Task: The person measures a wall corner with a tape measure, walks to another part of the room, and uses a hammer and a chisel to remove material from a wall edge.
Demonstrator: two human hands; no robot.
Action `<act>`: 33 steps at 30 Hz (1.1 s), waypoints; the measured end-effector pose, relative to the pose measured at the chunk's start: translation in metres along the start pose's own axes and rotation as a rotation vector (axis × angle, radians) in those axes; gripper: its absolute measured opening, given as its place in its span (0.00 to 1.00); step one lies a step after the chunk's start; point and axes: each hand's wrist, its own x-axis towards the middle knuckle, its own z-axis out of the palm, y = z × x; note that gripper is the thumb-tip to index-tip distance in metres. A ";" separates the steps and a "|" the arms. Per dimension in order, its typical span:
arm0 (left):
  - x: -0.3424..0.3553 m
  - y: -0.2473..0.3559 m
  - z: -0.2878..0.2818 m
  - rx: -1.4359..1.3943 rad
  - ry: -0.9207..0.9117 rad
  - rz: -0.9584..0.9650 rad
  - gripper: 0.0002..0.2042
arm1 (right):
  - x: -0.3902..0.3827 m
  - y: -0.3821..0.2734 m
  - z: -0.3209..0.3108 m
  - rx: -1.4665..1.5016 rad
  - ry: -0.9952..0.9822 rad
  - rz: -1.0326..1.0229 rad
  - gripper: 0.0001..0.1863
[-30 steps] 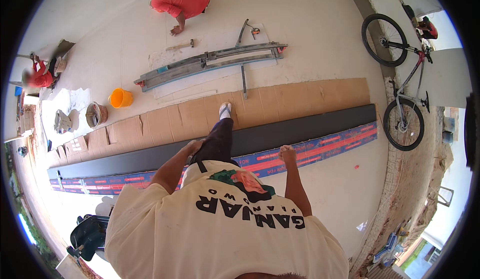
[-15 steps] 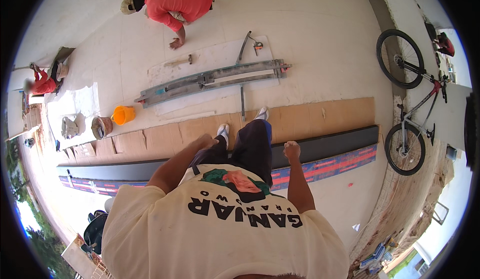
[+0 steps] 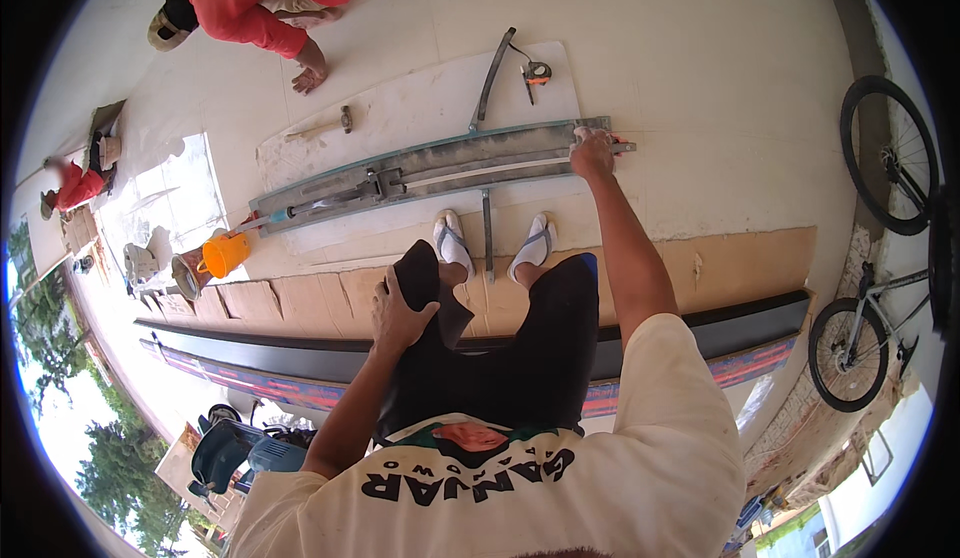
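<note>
Tile cutter (image 3: 440, 165) judged heavy, stiff; best held by its ends. Right end touched by right hand (image 3: 592, 153), grip unclear; left hand (image 3: 397, 313) spread on knee (image 3: 418, 266).

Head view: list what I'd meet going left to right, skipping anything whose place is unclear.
Orange bucket, hammer, left grip, tape measure, right grip at the long metal tool, bicycle.

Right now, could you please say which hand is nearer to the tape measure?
Right. The right hand, at the tile cutter, is just short and right of the tape measure; the left hand, on the left knee, is farther back and leftward.
</note>
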 end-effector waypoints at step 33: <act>0.145 -0.012 0.020 -0.245 0.493 0.250 0.47 | 0.122 -0.105 -0.008 1.252 -0.360 0.140 0.14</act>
